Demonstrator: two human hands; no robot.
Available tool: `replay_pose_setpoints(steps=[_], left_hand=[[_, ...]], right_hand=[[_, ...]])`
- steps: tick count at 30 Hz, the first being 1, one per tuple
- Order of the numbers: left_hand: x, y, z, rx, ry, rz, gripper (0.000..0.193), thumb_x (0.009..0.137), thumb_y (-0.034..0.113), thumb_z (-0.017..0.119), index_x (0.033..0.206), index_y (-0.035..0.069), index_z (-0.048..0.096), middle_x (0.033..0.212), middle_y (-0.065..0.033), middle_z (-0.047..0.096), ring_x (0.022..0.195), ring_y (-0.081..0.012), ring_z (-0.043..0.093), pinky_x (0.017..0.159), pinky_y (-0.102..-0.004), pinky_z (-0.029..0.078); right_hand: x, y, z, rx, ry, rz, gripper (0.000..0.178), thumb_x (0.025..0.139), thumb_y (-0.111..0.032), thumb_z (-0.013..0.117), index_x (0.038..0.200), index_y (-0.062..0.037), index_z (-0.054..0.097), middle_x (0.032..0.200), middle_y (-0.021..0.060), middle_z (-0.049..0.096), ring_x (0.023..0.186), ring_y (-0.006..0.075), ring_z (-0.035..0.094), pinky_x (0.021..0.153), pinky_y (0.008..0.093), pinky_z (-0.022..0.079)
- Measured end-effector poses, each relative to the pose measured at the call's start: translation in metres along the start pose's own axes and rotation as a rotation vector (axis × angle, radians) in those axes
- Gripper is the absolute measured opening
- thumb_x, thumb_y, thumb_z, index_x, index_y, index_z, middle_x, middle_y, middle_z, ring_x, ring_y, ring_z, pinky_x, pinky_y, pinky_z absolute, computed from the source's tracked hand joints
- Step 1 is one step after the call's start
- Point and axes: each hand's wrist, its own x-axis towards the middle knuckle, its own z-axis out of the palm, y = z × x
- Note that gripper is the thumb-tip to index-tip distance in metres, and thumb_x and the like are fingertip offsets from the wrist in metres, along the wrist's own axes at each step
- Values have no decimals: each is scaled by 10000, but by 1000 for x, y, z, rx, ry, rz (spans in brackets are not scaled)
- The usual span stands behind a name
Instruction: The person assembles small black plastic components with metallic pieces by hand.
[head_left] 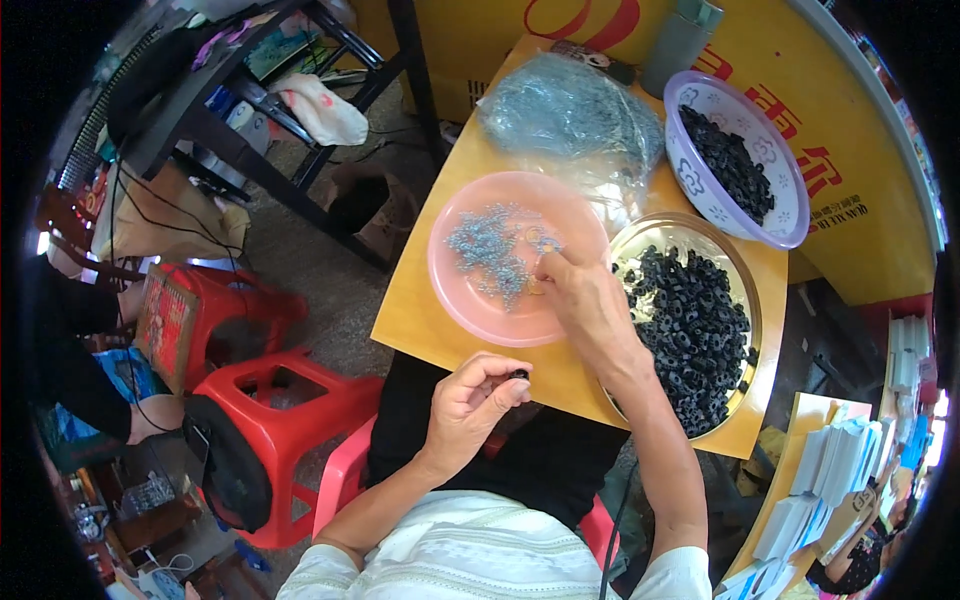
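Just off the table's near edge, my left hand pinches a small black plastic part between thumb and fingertips. My right hand reaches into a shallow pink bowl, its fingers closed together at the bowl's right side. Whatever those fingertips hold is too small and hidden to make out. Tiny silvery-blue metal pieces lie heaped in the bowl, with a few yellowish ones near my right fingers. Beside my right wrist, a round gold-coloured tray holds a pile of small black plastic parts.
Behind the bowl lies a clear plastic bag of small pieces. A lilac basin with black parts stands at the table's far right, near a grey-green bottle. Red stools are at the left, where another person's hand shows.
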Motion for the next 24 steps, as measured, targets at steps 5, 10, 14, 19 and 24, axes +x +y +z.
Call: replay_pose_setpoints(steps=[5,10,14,19,24], left_hand=[[-2,1,-3,-74,-13,-92,200,952,59,601,1135,-21,607,958,-55,637,828,-109,646,758,-227,519],[-1,0,-3,-82,-30,-88,214,953,71,602,1148,-17,604,943,-64,660,826,-115,656,744,-226,522],[1,0,-1,-79,-35,-91,217,955,74,601,1152,-15,606,936,-62,663,823,-109,652,745,-223,519],[1,-1,-4,-50,-24,-114,209,954,69,597,1143,-21,602,946,-73,662,829,-116,652,748,-235,527],[4,-4,-5,-131,-39,-100,157,953,50,590,1099,-7,596,993,-84,655,870,-132,655,771,-253,534]], right_hand=[[-2,-7,-16,250,-10,82,158,870,-67,627,1011,0,649,897,146,680,786,226,663,700,327,516],[-7,-2,-20,642,-58,231,185,889,-67,624,1052,13,660,917,59,679,781,98,610,710,247,501],[-8,3,-23,715,-123,216,214,892,-78,623,1086,4,661,923,31,673,800,83,601,733,235,499],[-7,-6,-25,765,-144,266,220,899,-81,593,1093,-3,664,902,28,664,769,72,582,725,225,488],[-6,-10,-27,590,-114,249,185,905,-69,551,1045,14,639,815,35,625,694,82,538,655,244,470]])
